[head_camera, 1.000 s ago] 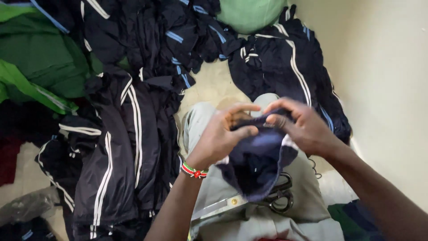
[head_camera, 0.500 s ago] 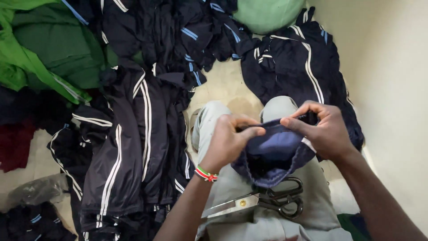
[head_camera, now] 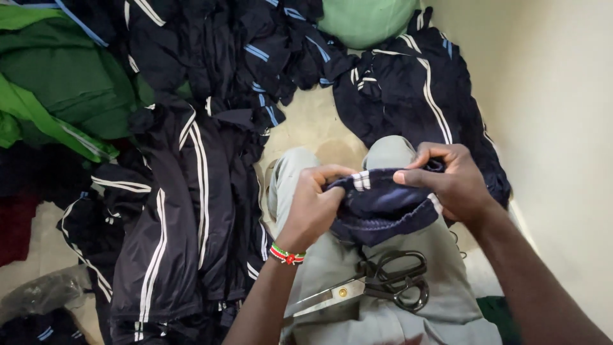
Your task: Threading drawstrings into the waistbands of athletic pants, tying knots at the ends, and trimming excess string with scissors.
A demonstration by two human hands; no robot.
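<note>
Both hands hold a small dark navy garment (head_camera: 382, 207) with white stripes at its edge, stretched over my lap. My left hand (head_camera: 314, 204) pinches its left edge; a beaded wristband sits on that wrist. My right hand (head_camera: 447, 179) grips the right edge with thumb and fingers. Large black-handled scissors (head_camera: 377, 286) lie on my grey trousers (head_camera: 408, 313) just below the garment.
A pile of dark tracksuit pieces with white stripes (head_camera: 185, 211) lies on the floor at left. More navy garments (head_camera: 415, 96) lie ahead. Green clothing (head_camera: 57, 89) sits at far left, a green bundle (head_camera: 367, 19) at top. A pale wall (head_camera: 549, 128) rises at right.
The view has shifted, so the hands and garment sit lower in frame. The hands have drawn the garment's striped edge taut between them; the scissors stay on my lap.
</note>
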